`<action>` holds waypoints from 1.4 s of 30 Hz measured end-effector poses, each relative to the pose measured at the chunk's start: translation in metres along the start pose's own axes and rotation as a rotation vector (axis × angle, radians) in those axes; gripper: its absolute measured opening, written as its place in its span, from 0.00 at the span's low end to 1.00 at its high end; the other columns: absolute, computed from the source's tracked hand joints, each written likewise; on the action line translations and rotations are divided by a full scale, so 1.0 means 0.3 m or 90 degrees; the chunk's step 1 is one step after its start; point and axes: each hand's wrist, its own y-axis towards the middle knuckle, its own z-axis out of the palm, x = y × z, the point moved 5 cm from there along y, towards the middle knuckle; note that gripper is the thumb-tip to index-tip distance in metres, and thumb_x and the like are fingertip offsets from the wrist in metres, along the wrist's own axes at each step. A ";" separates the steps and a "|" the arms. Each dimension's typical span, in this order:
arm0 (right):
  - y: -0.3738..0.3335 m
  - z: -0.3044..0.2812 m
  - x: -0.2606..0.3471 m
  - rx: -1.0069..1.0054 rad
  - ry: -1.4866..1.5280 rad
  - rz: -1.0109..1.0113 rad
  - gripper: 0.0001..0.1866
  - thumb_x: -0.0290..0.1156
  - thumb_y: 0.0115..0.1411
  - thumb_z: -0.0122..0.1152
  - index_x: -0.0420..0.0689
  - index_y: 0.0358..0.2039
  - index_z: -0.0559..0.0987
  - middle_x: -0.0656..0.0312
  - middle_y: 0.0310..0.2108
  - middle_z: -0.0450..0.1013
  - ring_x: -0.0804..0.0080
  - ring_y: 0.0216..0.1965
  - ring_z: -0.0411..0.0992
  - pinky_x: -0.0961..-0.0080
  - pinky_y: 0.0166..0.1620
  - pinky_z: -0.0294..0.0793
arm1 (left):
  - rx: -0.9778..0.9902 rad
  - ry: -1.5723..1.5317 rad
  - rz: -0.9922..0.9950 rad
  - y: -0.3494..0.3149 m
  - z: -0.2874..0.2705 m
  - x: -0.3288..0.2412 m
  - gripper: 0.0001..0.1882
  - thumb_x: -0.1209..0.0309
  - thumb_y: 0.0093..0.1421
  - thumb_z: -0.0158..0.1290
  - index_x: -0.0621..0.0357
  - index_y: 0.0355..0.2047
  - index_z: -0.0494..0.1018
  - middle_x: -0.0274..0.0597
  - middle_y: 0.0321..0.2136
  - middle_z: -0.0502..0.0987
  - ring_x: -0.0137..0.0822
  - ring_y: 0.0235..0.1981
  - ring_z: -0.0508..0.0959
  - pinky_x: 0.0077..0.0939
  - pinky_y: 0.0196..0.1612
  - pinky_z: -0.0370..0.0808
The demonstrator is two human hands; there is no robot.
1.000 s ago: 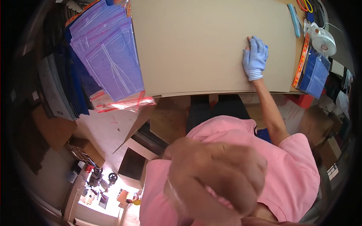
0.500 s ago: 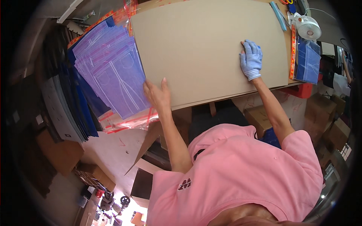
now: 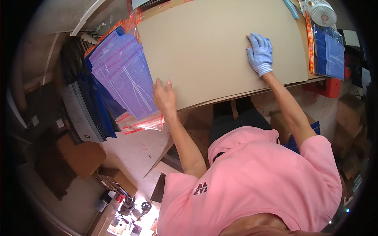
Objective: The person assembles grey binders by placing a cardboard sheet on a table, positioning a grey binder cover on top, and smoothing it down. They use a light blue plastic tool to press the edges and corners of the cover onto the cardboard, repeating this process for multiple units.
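Observation:
A large tan cardboard sheet [image 3: 212,47] lies flat on the worktable, with more sheet edges showing beneath its near side. My bare left hand [image 3: 164,97] rests at its near left corner, fingers apart, beside a fanned stack of purple sheets [image 3: 128,78] printed with white garment outlines. On the right part of the cardboard lies my right hand [image 3: 260,54], palm down in a light blue knitted glove with the fingertips bare. Its fingers are stretched out and grip nothing. The surface under both palms is hidden.
Clear plastic bags with red strips [image 3: 141,125] lie under the purple sheets. At the right stand a small white fan [image 3: 323,13] and a packet of blue sheets [image 3: 328,53]. Dark and grey panels [image 3: 84,112] hang at the left. Cardboard boxes [image 3: 289,122] sit below the table.
The view has shifted a little. My right hand has slid slightly left and away from me over the cardboard. My left hand's fingers have moved from the purple sheets' edge onto the cardboard.

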 end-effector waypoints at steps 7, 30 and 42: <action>0.003 0.000 -0.006 0.012 0.015 0.011 0.21 0.34 0.54 0.55 0.52 0.50 0.71 0.62 0.53 0.65 0.63 0.58 0.60 0.58 0.62 0.51 | -0.007 0.065 -0.012 0.020 -0.016 -0.004 0.23 0.64 0.59 0.50 0.66 0.50 0.69 0.61 0.48 0.72 0.57 0.50 0.71 0.43 0.53 0.67; -0.002 -0.002 -0.014 -0.002 0.013 0.013 0.20 0.35 0.54 0.55 0.51 0.49 0.71 0.61 0.53 0.64 0.63 0.58 0.59 0.56 0.62 0.50 | 0.257 -0.690 0.317 0.101 0.090 -0.358 0.48 0.57 0.51 0.56 0.60 0.66 0.43 0.56 0.66 0.42 0.51 0.67 0.43 0.42 0.66 0.42; 0.000 0.010 -0.004 0.000 -0.010 0.009 0.21 0.34 0.53 0.56 0.52 0.49 0.70 0.62 0.53 0.64 0.63 0.58 0.59 0.57 0.62 0.50 | -0.078 0.133 0.486 0.006 0.411 -0.470 0.43 0.40 0.52 0.51 0.45 0.63 0.56 0.56 0.66 0.41 0.66 0.65 0.39 0.66 0.61 0.37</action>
